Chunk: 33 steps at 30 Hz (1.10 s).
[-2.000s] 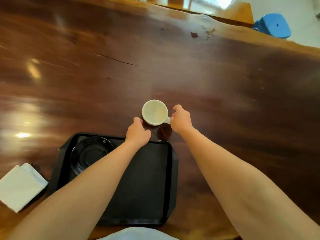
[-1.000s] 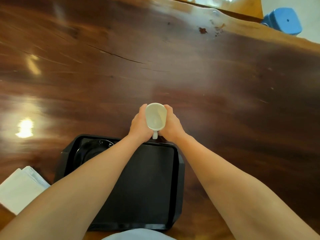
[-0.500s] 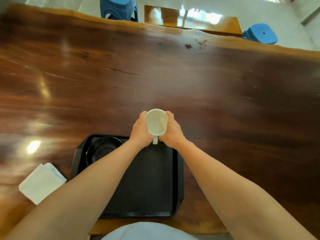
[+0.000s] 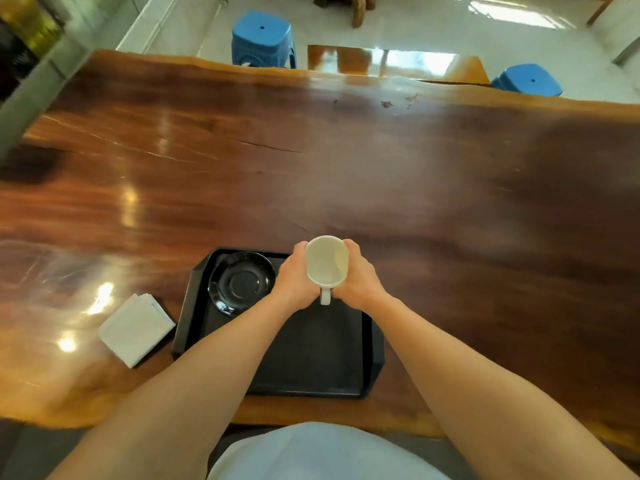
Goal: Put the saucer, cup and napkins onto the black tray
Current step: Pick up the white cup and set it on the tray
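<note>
Cup [image 4: 327, 260] sits cradled between our two hands above the far edge of the black tray [image 4: 311, 358], its mouth facing up and its handle pointing back toward us. Our left hand [image 4: 295, 278] curls its fingers [image 4: 300, 249] around the cup's left wall, and our right hand [image 4: 356, 277] wraps the right wall the same way, both closed snugly on it. We cannot tell whether the cup's base touches the tray. On the tray's far left corner lies the black saucer [image 4: 241, 282], just beside our left hand. Folded white napkins [image 4: 136, 330] rest on the table [image 4: 450, 202] just left of the tray. That table is a broad slab of glossy dark wood with bright glare spots. Beyond its far edge we see a pale tiled floor and two blue stools [image 4: 262, 38].
</note>
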Each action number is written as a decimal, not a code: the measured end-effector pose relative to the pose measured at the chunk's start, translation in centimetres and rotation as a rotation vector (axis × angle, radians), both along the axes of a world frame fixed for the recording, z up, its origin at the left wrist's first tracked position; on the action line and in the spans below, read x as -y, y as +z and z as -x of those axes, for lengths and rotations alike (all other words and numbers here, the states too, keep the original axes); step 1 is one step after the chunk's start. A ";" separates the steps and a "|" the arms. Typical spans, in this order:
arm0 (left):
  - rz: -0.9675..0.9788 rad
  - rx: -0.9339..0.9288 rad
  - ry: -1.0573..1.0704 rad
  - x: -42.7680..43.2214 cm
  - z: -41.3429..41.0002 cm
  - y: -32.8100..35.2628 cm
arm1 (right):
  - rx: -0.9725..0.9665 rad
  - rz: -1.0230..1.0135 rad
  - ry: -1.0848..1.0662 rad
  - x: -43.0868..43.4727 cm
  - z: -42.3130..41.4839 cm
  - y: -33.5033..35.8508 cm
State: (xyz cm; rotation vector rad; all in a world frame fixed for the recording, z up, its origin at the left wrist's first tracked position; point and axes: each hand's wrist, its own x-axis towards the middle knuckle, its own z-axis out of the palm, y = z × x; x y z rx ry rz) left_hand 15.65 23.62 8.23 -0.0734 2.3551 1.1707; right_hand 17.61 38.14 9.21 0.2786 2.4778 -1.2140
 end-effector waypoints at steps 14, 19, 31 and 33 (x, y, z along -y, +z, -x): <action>0.022 0.065 -0.037 0.0 -3.3 -2.7 | 0.028 -0.003 -0.028 0.1 -3.4 -3.2; 0.020 0.087 -0.056 -0.2 -2.7 -3.6 | 0.055 -0.003 -0.042 -0.1 -3.0 -4.2; 0.034 0.138 -0.038 0.0 -1.5 -5.0 | 0.128 -0.019 -0.031 0.0 -1.7 -6.0; 0.030 0.148 -0.034 0.0 -1.4 -5.1 | 0.135 -0.026 -0.025 -0.1 -1.5 -6.3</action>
